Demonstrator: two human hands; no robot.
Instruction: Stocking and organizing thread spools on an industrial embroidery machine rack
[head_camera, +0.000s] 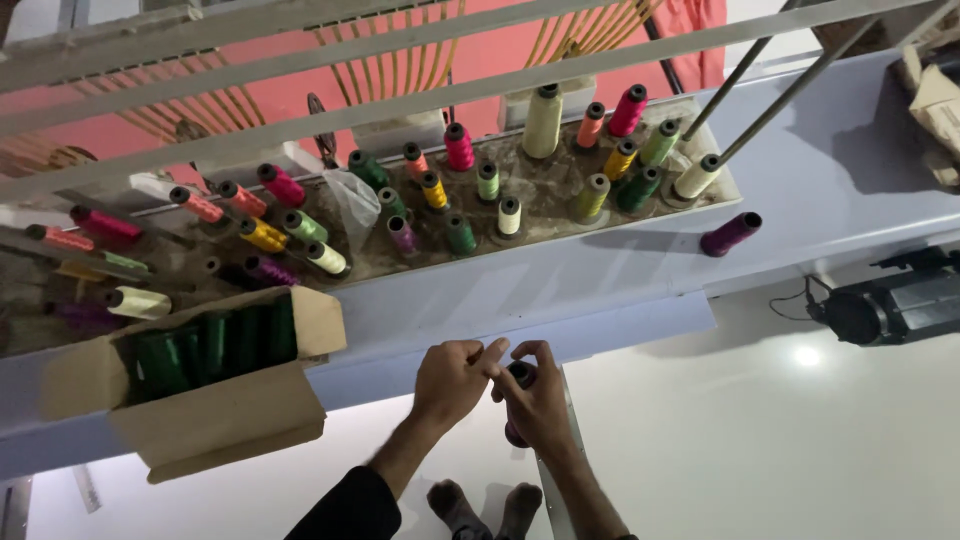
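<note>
A: What shows from the head camera, starting with the hands?

B: Both meet low in the middle, in front of the grey bench (620, 270). The right hand (540, 400) is wrapped around a dark spool (518, 375), fingers curled over its top. The left hand (452, 378) sits just beside it, thumb and forefinger pinched together at the spool's upper end. Whether a thread runs between those fingertips is too fine to tell.

A: And around them?

B: Up and to the left, an open cardboard box (215, 420) rests on the bench edge, packed with dark green spools (210, 345). Beyond it a long dusty tray (560, 190) holds many upright spools of thread in pink, yellow, green, cream and purple. One purple spool (730, 234) lies on its side on the bench, apart from the tray at its right end. A black motor (890, 305) hangs below the bench on the right. The person's feet (480, 510) show on the white floor, under the hands.
</note>
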